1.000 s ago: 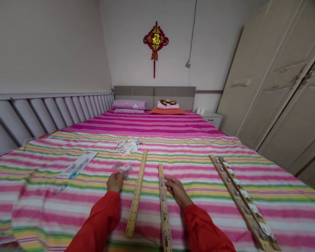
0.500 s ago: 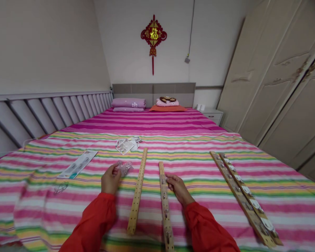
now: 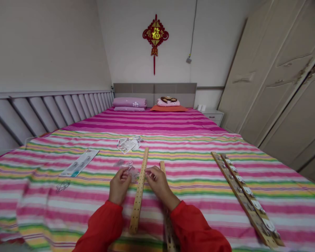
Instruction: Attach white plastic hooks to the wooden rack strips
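My left hand (image 3: 119,186), seven o'clock, pinches clear packet (image 3: 132,168); right hand (image 3: 159,182), six o'clock, curls nearly closed beside holed strip (image 3: 138,199), hold unclear.

Pale wall (image 3: 128,45) — gry headbd (image 3: 133,90), beige wardrobe (image 3: 267,105)

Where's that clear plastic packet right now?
In the head view, the clear plastic packet is left of centre, held in the left hand, just left of the bare wooden strip and below the pile of cards.
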Tool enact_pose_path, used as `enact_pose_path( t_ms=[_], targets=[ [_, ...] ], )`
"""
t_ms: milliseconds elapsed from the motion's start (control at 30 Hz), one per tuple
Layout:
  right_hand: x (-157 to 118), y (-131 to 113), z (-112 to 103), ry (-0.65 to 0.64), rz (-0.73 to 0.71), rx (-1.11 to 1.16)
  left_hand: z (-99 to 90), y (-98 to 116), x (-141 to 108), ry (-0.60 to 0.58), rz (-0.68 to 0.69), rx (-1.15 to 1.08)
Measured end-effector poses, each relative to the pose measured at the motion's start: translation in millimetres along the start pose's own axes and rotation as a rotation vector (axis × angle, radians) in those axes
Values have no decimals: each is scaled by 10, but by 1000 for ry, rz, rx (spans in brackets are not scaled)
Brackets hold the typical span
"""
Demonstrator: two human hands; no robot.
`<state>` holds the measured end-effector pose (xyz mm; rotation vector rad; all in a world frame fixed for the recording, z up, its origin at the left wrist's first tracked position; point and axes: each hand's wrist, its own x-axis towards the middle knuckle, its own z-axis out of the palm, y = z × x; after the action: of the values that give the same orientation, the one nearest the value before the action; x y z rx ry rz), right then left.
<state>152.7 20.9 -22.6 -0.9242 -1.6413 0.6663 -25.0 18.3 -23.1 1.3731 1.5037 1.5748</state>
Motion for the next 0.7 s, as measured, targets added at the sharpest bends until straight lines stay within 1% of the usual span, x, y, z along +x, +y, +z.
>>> enact_pose_path(
  t_ms=[67, 133, 267, 333, 400, 500, 567, 633, 700],
  targets=[
    [12, -82, 100, -71, -107, -98, 22, 51, -36, -22, 1, -2],
    [9, -117, 161, -123, -152, -202, 29, 78, -62, -31, -5, -15],
    [-3, -102, 221, -176, -158, -370, 2, 32, -57, -34, -18, -67],
    [-7, -72, 237, -174, -152, -375, -24, -28, -23, -34, -31, -92],
    [-12, -43, 242, -141, -130, -334, -54, -84, 23, -7, -58, -101],
    [-12, -20, 230, -62, -76, -231, -108, -135, 96, 58, -121, -117],
    [1, -15, 215, -6, -7, -129, -148, -161, 144, 87, -159, -131],
    [24, -8, 200, 32, 138, 43, -190, -210, 196, 105, -189, -130],
    [46, 7, 175, 39, 334, 267, -234, -292, 251, 97, -216, -105]
  ],
)
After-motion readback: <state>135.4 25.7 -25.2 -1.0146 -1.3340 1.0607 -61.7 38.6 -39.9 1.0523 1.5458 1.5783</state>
